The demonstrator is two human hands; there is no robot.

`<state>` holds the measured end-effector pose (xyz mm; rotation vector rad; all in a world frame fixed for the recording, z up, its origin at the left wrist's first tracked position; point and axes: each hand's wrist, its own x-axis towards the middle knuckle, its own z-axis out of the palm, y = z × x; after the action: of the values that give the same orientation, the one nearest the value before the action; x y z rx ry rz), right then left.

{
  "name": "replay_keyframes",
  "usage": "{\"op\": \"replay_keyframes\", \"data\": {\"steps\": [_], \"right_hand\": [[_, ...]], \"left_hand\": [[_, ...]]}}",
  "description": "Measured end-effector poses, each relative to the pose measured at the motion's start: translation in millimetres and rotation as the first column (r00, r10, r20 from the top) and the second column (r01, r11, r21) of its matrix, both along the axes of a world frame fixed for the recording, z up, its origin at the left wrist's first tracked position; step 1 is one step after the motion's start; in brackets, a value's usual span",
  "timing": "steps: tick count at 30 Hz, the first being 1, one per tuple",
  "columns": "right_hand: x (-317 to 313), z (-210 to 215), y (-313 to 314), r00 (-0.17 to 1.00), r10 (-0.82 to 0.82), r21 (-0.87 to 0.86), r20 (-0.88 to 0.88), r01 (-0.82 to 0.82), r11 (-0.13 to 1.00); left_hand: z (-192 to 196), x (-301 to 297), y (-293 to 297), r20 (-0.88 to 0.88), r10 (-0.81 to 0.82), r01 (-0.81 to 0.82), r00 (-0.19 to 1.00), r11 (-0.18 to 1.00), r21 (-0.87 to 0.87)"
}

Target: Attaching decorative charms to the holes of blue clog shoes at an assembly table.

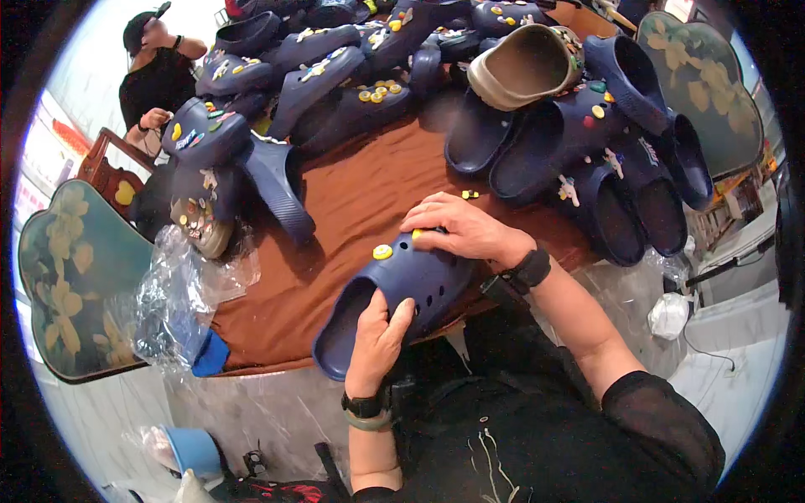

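A navy blue clog (447, 272) is held tilted over the near edge of the table, its toe pointing away to the right. My left hand (377, 339) grips it at the opening, fingers inside and thumb outside. Over the toe, my right hand (465, 228) pinches a small yellow shoe charm (417, 235), mostly hidden by the fingers. Another yellow charm (382, 251) sits on the clog's upper, to the left of that hand. A tiny yellow and black charm (470, 194) lies on the cloth just beyond my right hand.
A brown cloth (369, 180) covers the table. Piles of navy clogs (319, 84) with charms fill its far side, and more clogs (579, 159) stand at right, topped by a beige clog (521, 71). Clear plastic bags (180, 293) lie left. A person (159, 75) is at far left.
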<state>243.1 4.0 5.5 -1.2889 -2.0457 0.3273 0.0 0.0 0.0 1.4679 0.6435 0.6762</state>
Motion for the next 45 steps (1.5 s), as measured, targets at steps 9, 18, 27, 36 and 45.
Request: {"op": "replay_keyframes", "data": {"steps": [9,18,27,36,45], "right_hand": [[-31,-14,8,0.961,-0.276,0.127,-0.011,0.275,0.953],[-36,-18,26,0.922,-0.379,0.126,-0.082,0.387,0.913],[-75,-8,28,0.969,-0.204,0.038,0.137,0.2,0.979],[-73,-1,-10,0.94,-0.324,0.493,-0.105,0.332,0.804],[40,-40,-84,0.687,-0.727,0.16,-0.018,0.719,0.676]], "left_hand": [[1,-1,3,-0.047,0.054,-0.05,0.997,0.995,0.091],[2,1,2,-0.042,0.004,-0.002,0.999,0.998,0.057],[6,-2,-3,-0.017,0.074,-0.074,0.997,0.997,-0.02],[4,0,-1,0.015,0.104,-0.102,0.994,0.989,-0.11],[8,11,2,0.012,0.209,-0.209,0.978,0.978,-0.018]]}}
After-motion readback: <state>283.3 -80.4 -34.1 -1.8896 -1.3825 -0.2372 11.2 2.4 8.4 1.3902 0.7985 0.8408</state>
